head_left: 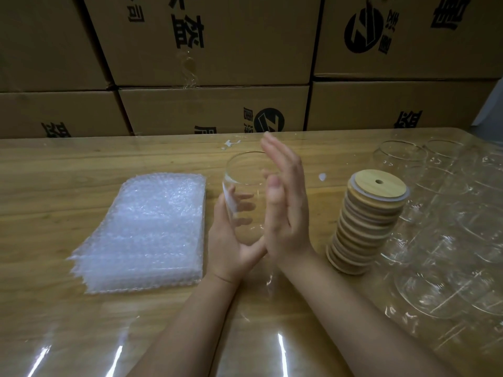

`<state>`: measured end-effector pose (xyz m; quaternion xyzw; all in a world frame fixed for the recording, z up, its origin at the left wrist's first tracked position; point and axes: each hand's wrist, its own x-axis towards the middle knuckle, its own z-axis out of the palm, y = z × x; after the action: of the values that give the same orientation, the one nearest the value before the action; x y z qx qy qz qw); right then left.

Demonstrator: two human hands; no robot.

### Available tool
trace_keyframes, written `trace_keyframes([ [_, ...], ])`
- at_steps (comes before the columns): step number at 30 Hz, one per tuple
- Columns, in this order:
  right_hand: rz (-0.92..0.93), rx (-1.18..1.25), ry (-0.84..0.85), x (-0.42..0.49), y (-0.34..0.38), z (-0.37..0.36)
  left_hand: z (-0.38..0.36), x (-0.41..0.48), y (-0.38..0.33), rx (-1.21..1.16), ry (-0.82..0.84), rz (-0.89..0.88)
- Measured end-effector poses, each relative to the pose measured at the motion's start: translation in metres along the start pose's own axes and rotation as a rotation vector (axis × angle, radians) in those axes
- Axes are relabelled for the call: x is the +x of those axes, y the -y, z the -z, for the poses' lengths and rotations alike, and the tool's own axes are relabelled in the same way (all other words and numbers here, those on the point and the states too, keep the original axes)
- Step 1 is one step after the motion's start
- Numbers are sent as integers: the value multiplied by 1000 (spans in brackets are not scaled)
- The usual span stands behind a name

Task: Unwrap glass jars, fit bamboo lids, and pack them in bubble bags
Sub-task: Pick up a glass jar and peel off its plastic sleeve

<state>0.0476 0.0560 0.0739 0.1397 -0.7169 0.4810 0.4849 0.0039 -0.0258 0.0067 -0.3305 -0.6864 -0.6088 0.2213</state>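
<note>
We see the left hand [231, 240] gripping the upright glass jar [245, 191], fingers curled round it | right hand [285, 208] flat, fingers straight, at the jar's right side | bubble bags [152, 229] stacked left of left hand | bamboo lids [367, 221] stacked right of right hand | wrapped jars [449, 240] farther right | cardboard boxes [212, 50] beyond.
</note>
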Motion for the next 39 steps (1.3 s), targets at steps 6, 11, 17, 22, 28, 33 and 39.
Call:
trace_keyframes([
  [6,-563,388,17,-6,-12,-8,2,2,1,-68,-115,12],
  [11,-1168,598,100,-10,-37,-6,1,3,8,65,-167,-45],
  [17,-1335,533,309,-9,-42,2,3,6,10,16,-169,-4],
  [22,-1148,-146,534,21,-15,22,2,5,9,9,-134,-22],
  [28,-594,-660,837,47,70,53,2,4,8,44,-77,119],
  [33,-376,-913,618,70,96,99,-2,0,8,34,118,192],
  [39,-753,-1046,862,73,77,130,-3,1,5,-4,210,271],
])
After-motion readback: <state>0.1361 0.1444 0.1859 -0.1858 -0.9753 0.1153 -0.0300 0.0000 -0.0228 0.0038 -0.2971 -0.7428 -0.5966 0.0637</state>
